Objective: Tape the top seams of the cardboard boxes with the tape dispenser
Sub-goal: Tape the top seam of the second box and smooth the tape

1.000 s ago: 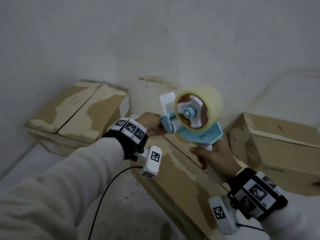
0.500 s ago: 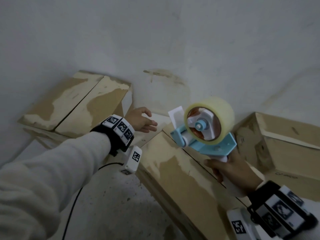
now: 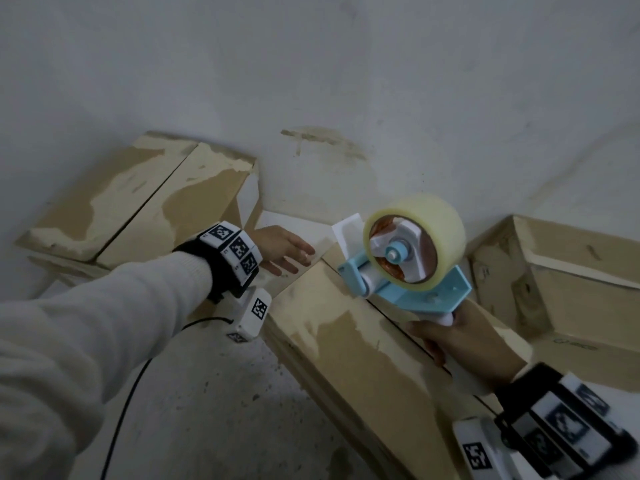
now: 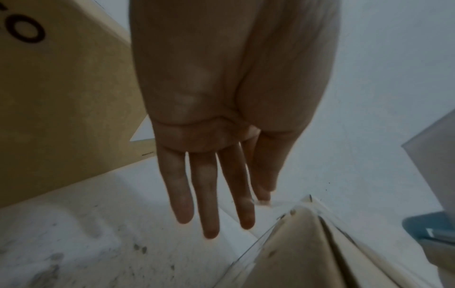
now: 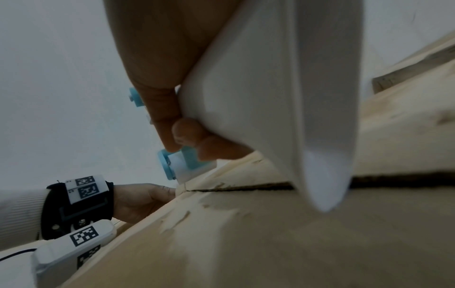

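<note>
Three cardboard boxes are seen on a pale, speckled floor (image 3: pixel 194 403) against a white wall (image 3: pixel 346 81). The middle box (image 3: pixel 346 358) runs toward the viewer, its top seam (image 3: pixel 394 327) showing as a dark, open line with no tape visible along it. The left box (image 3: pixel 138 202) and the right box (image 3: pixel 571 289) are set well apart from it; whether tape is already laid on them cannot be told in this dim light. By this judgement the taping is barely begun, and at least the middle seam is left to be done.

The tape dispenser (image 3: pixel 408 268), blue-framed with a pale roll, is held at the far end of the middle box, its roller end just above or touching the seam. Its white handle is gripped by the right hand (image 3: pixel 464 344), fingers curled round it. The left hand (image 3: pixel 284 251) is kept beside the far corner of that box, fingers straight and spread, holding nothing; contact with the cardboard cannot be confirmed.

A black cable (image 3: pixel 138 375) is trailed across the floor beneath the left arm. Nothing is seen lying on the seam ahead of the dispenser.
</note>
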{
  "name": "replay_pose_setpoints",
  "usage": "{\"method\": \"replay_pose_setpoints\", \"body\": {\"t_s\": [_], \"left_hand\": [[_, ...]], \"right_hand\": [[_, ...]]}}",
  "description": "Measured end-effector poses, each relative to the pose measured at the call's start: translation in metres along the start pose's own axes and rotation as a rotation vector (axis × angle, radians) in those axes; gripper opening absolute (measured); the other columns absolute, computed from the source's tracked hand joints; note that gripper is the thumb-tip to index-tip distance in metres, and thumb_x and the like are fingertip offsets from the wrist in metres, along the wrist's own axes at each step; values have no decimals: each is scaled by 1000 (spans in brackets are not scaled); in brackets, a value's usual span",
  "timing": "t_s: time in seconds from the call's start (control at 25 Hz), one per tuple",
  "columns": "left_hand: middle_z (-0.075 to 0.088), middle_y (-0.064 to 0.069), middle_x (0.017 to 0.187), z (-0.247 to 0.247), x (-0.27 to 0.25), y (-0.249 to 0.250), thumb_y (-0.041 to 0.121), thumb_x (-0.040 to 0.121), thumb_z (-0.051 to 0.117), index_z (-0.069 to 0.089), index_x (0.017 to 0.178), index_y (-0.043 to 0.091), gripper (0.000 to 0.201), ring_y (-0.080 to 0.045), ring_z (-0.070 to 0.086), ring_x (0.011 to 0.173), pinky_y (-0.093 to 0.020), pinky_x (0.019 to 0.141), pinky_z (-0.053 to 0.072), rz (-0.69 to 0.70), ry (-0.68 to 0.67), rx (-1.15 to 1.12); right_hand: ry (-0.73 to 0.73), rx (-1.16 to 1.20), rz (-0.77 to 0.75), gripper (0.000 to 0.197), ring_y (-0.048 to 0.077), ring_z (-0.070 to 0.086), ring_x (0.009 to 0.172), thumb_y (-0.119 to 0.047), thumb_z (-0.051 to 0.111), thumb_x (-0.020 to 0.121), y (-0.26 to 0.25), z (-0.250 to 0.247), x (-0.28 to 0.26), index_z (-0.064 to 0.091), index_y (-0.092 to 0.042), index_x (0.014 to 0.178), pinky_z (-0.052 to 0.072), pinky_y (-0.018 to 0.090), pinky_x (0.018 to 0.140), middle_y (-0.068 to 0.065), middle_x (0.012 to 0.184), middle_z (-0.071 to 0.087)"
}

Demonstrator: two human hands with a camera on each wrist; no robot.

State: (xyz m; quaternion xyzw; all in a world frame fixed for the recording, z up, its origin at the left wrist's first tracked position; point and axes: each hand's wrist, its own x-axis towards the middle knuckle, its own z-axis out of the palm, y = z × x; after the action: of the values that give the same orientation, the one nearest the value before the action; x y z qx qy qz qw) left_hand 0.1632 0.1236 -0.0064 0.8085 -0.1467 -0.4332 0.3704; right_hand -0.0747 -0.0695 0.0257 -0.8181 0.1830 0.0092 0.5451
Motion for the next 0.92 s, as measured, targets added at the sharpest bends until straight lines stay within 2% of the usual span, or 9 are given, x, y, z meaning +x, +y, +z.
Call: {"method": "replay_pose_setpoints", "body": {"t_s": [0.12,0.24,0.32,0.44,0.6,0.68,0.72,0.8,0.92], "left_hand": [[53,3,136,7,-2,7,39,99,38,51,130,26,36,-31,57,113,-32,88,45,-109,-139,85],[25,4,155,11,-3,9,61,94,18,30,145,28,62,-42,33,135,-42,110,27,-180,-224,74],[15,-1,158,11,-4,8,75,84,10,26,147,30,79,-44,25,139,-46,112,22,-206,-231,80],[19,-5,158,15,-15,4,87,70,8,32,146,28,99,-36,25,141,-48,110,25,-253,-199,184],[26,-3,155,20,-26,10,75,84,15,27,147,18,86,-24,26,142,-43,114,20,-165,-112,206],[24,-3,154,25,-34,19,55,95,25,20,148,15,67,-18,26,140,-28,113,17,-3,-50,258],[28,-2,149,28,-36,22,43,99,30,23,145,14,55,-13,29,135,-18,103,21,74,-38,274],[27,-7,150,40,-41,20,28,102,32,19,146,11,50,-10,30,128,-14,84,27,120,-44,324],[3,-5,159,53,-45,5,34,101,31,-15,148,13,69,-17,17,144,-18,105,19,124,-45,452]], "right_hand": [[-2,5,14,32,17,40,38,-2,64,82,0,0,0,51,-6,53,37,30,45,5,41,45],[13,40,48,24,17,39,38,-2,64,81,3,2,1,54,-5,60,36,30,45,3,41,46],[11,50,56,18,17,39,38,-2,64,82,4,1,1,56,-1,66,36,30,45,2,42,46],[-4,26,32,22,19,40,38,-3,64,81,3,1,-1,55,-2,61,37,32,45,5,42,47],[6,11,44,18,17,42,38,-3,64,80,0,1,-2,56,3,65,38,31,44,8,45,48],[13,14,47,17,17,42,38,-3,65,80,1,1,-1,55,8,70,38,29,44,11,47,48],[14,11,44,18,17,42,38,-3,65,80,1,1,-1,55,10,72,38,30,44,11,47,48],[16,-1,39,19,17,42,38,-4,65,80,3,1,-1,55,12,77,39,32,45,11,47,49],[11,-8,45,15,17,43,38,-3,64,80,2,0,-1,56,9,82,40,31,44,10,47,50]]}}
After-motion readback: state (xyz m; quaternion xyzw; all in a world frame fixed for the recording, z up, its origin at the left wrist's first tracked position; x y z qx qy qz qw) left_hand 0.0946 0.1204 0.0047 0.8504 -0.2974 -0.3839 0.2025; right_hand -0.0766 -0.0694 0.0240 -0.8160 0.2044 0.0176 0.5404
